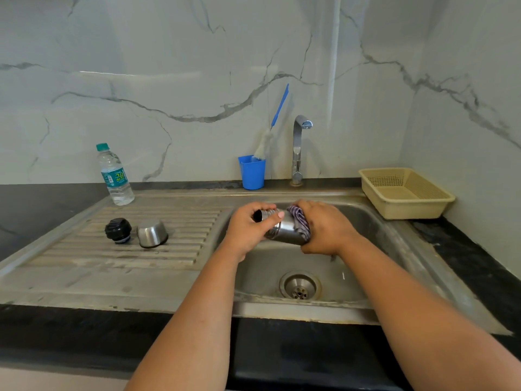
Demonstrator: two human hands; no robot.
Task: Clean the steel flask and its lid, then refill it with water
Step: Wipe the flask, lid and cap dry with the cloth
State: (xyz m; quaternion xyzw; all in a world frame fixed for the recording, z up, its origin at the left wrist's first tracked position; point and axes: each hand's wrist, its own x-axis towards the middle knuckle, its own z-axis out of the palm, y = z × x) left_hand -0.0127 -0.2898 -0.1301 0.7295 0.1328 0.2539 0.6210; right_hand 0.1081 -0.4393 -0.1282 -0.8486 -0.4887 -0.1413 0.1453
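I hold the steel flask [282, 230] on its side above the sink basin [375, 230], its open mouth pointing left. My left hand [248, 230] grips the flask's neck. My right hand [324, 230] grips a striped purple cloth [299, 220] wrapped against the flask's body. On the drainboard [84, 266] to the left lie the black stopper [118, 230] and the steel cup lid [152, 233], which rests upside down. A plastic water bottle [115, 176] with a green cap stands at the drainboard's back left corner.
The tap [298, 148] rises behind the basin with no water running. A blue cup [251, 172] holding a bottle brush [270, 131] stands left of the tap. A beige plastic basket [406, 193] sits on the counter at the right. The drain [300, 286] lies below my hands.
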